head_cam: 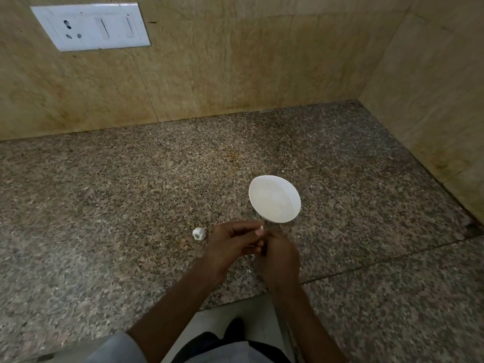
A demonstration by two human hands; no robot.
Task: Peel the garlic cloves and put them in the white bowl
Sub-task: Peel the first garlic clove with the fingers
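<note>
L hand (pixel 230 242) + R hand (pixel 280 254) together above counter (pixel 131 192), fingers curled, both pinching garlic clove (pixel 261 227), mostly hidden | garlic bulb (pixel 199 233) on counter just L of hands | white bowl (pixel 274 199) upright, just beyond hands

Dim, even light; soft focus, wide-angle bending at edges.

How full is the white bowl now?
Empty: the bowl shows only plain white inside. The left hand and right hand pinch a clove near it; a garlic bulb lies on the counter.
</note>
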